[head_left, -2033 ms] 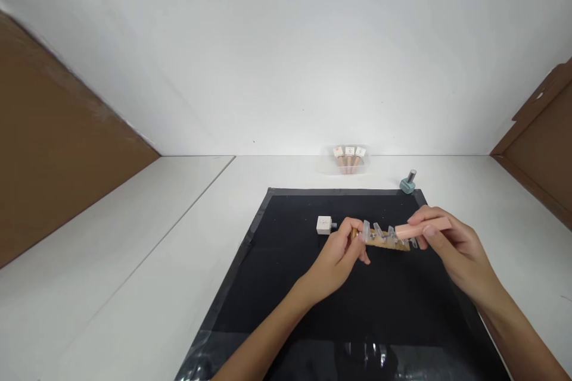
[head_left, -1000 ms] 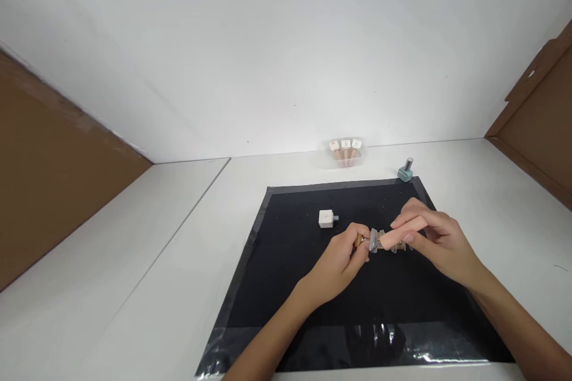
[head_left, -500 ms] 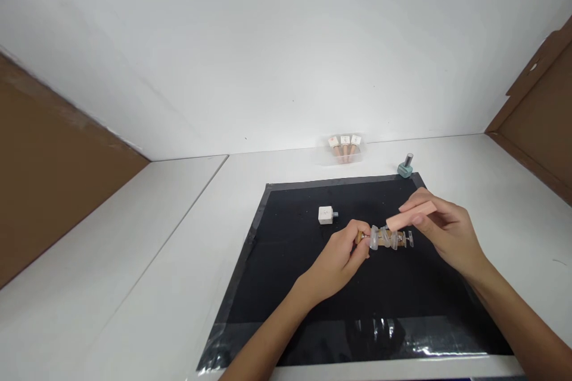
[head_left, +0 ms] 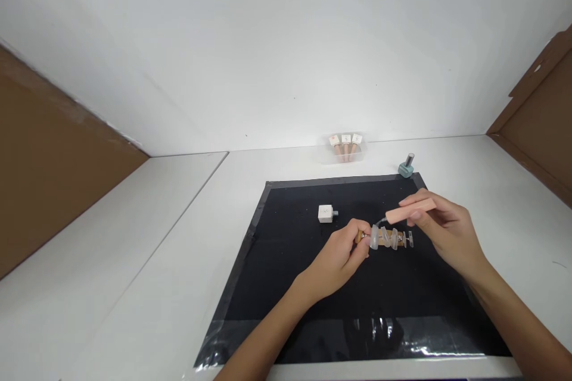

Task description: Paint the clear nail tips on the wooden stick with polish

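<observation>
**Both hands over the black mat, one with a nail-tip stick, one with a pink brush**

The left hand (head_left: pixel 342 256) is closed in a pinch on the near end of a wooden stick (head_left: pixel 399 240), thumb and fingertips pressed together around it. The stick lies roughly level above the middle of the black mat (head_left: pixel 313 292) and carries a row of clear nail tips (head_left: pixel 384 238) along its length.

The right hand (head_left: pixel 447 229) pinches a pink brush handle (head_left: pixel 410 211) between thumb and forefinger, its other fingers curled underneath. The handle slants down toward the left hand, and its thin dark end points at the nail tip nearest that hand. Whether it touches cannot be told.

The mat covers the near middle of the white bench (head_left: pixel 134 262). A small white bottle (head_left: pixel 326 214) stands on the mat beyond the left hand, well apart from it. A teal bottle (head_left: pixel 406 168) stands at the mat's far right corner. A clear box (head_left: pixel 345 149) with three pink-handled items sits at the far edge of the bench, against the wall.
</observation>
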`<action>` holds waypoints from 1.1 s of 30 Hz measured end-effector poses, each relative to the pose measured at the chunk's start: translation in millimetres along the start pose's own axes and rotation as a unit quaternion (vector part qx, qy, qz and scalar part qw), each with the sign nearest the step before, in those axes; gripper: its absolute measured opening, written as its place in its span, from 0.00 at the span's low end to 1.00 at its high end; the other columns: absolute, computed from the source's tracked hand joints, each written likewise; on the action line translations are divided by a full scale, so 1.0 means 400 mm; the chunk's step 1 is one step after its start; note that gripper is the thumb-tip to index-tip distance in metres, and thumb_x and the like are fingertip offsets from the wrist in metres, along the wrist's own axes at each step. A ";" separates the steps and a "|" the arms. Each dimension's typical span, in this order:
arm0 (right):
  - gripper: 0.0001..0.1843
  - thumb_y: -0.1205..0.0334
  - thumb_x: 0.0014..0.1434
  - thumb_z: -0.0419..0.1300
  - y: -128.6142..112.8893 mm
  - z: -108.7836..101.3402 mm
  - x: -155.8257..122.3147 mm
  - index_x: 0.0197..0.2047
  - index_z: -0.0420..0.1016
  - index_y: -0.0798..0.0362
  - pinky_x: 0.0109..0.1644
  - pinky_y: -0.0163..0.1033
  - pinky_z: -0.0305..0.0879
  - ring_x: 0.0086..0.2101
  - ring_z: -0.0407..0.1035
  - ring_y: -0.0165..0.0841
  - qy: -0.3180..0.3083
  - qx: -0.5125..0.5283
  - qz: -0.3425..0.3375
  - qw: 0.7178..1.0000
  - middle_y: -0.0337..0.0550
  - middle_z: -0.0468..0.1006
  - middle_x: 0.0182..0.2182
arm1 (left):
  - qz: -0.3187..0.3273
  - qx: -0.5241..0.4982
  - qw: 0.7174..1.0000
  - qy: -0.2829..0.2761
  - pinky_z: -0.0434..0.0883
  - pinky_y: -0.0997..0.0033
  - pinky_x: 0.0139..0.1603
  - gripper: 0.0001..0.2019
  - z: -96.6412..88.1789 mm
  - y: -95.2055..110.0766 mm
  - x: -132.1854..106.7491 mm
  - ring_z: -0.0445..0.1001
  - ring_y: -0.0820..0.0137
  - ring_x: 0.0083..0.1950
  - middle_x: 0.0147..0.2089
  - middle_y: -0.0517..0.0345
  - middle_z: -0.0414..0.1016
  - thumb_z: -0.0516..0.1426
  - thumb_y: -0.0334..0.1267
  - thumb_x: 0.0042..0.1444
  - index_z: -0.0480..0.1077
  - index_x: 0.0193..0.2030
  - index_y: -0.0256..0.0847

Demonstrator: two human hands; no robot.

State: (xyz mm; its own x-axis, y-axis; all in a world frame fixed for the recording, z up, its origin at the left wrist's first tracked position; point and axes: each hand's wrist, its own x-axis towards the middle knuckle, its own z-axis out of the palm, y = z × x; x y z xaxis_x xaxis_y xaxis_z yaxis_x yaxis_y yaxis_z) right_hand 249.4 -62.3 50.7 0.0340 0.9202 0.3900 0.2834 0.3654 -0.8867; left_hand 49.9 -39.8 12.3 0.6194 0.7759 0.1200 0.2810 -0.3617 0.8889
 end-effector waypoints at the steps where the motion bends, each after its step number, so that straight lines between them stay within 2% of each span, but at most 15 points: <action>1: 0.13 0.49 0.58 0.62 -0.001 0.000 0.000 0.32 0.80 0.48 0.26 0.35 0.66 0.22 0.66 0.29 0.004 0.022 0.006 1.000 0.39 0.75 0.25 | -0.002 -0.007 1.000 -0.001 0.61 0.74 0.30 0.06 0.000 -0.001 -0.001 0.65 0.73 0.27 0.27 0.63 0.69 0.46 0.38 0.63 0.61 0.40 0.41; 3: 0.11 0.50 0.59 0.62 -0.004 -0.001 -0.001 0.36 0.80 0.47 0.25 0.34 0.67 0.21 0.66 0.28 -0.017 0.076 0.011 0.997 0.37 0.73 0.23 | -0.003 -0.023 1.000 -0.001 0.61 0.74 0.30 0.06 -0.001 -0.001 -0.002 0.65 0.73 0.27 0.27 0.63 0.69 0.45 0.38 0.64 0.60 0.39 0.41; 6: 0.11 0.50 0.60 0.61 -0.010 -0.001 -0.002 0.38 0.80 0.46 0.26 0.34 0.68 0.24 0.69 0.29 -0.070 0.109 -0.005 0.992 0.38 0.74 0.26 | 0.000 -0.039 0.999 0.009 0.61 0.75 0.29 0.06 -0.003 0.004 -0.003 0.65 0.74 0.26 0.26 0.63 0.69 0.45 0.38 0.64 0.60 0.38 0.41; 11: 0.09 0.53 0.62 0.59 -0.017 0.005 -0.007 0.40 0.79 0.44 0.29 0.34 0.69 0.29 0.69 0.31 -0.089 0.040 -0.043 0.994 0.39 0.73 0.27 | 0.010 -0.047 0.998 0.040 0.61 0.76 0.27 0.06 -0.006 0.014 -0.004 0.64 0.75 0.24 0.24 0.64 0.67 0.46 0.39 0.63 0.60 0.36 0.41; 15: 0.08 0.59 0.63 0.58 -0.017 0.008 -0.012 0.43 0.78 0.42 0.32 0.35 0.69 0.31 0.68 0.32 -0.094 0.003 -0.070 0.993 0.39 0.73 0.29 | 0.020 -0.064 0.996 0.063 0.61 0.77 0.25 0.08 -0.006 0.013 -0.005 0.66 0.75 0.23 0.23 0.65 0.65 0.47 0.42 0.63 0.60 0.35 0.42; 19: 0.11 0.65 0.62 0.58 -0.020 0.009 -0.014 0.46 0.76 0.42 0.31 0.35 0.68 0.31 0.67 0.32 -0.114 -0.023 -0.088 0.989 0.39 0.72 0.29 | 0.019 -0.091 0.993 0.074 0.62 0.77 0.25 0.09 -0.003 0.011 -0.005 0.67 0.75 0.23 0.21 0.66 0.64 0.48 0.44 0.63 0.59 0.35 0.42; 27: 0.16 0.71 0.61 0.57 -0.028 0.006 -0.007 0.47 0.75 0.43 0.34 0.40 0.67 0.32 0.66 0.35 -0.141 -0.061 -0.156 0.976 0.40 0.75 0.29 | 0.019 -0.101 0.991 0.084 0.61 0.77 0.25 0.07 -0.008 0.015 -0.009 0.66 0.75 0.22 0.21 0.68 0.62 0.48 0.40 0.62 0.59 0.34 0.42; 33: 0.22 0.75 0.58 0.56 -0.036 0.004 -0.001 0.50 0.76 0.42 0.30 0.39 0.66 0.31 0.67 0.35 -0.143 -0.088 -0.198 0.966 0.40 0.74 0.27 | 0.014 -0.104 0.991 0.088 0.62 0.77 0.25 0.07 -0.016 0.024 -0.008 0.66 0.75 0.22 0.21 0.67 0.64 0.48 0.40 0.62 0.59 0.34 0.42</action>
State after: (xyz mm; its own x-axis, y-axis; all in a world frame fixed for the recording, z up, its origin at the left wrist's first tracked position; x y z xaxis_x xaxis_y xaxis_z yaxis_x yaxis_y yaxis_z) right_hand 243.8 -67.7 63.1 -0.3685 0.7241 0.5829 0.3787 0.6896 -0.6172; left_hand 46.1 -42.3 23.2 0.4815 0.8523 0.2046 0.0982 -0.2844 0.9537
